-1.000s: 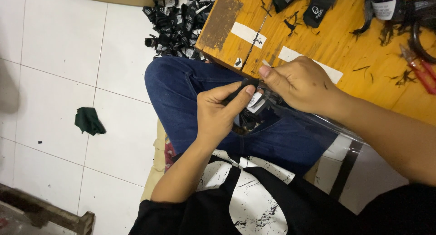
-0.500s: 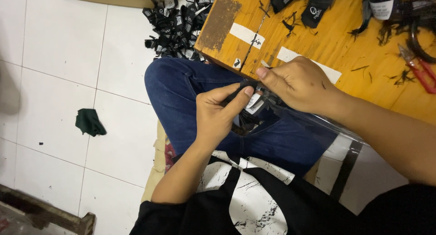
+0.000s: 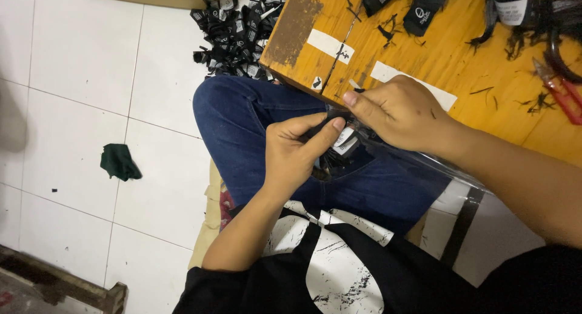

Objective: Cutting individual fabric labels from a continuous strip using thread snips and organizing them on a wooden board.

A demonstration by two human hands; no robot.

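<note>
Head cam looking straight down: the person sits with blue jeans over a white tiled floor, right at the edge of a yellow wooden bench. The left hand is pinched shut, thumb and fingers gripping a small bundle of black labels with white tags, held over the lap just below the bench edge. The right hand is curled too, its fingertips closed on the top of the same bundle, and it touches a clear plastic bag that hangs off the bench edge beneath the wrist. So both hands are on that bundle, nearly touching each other. On the bench there are white tape strips, loose black thread scraps, more black labels at the far edge, and red-handled pliers off to the right. A heap of black labels lies on the floor by the bench corner, and a dark green rag sits well apart on the tiles.
</note>
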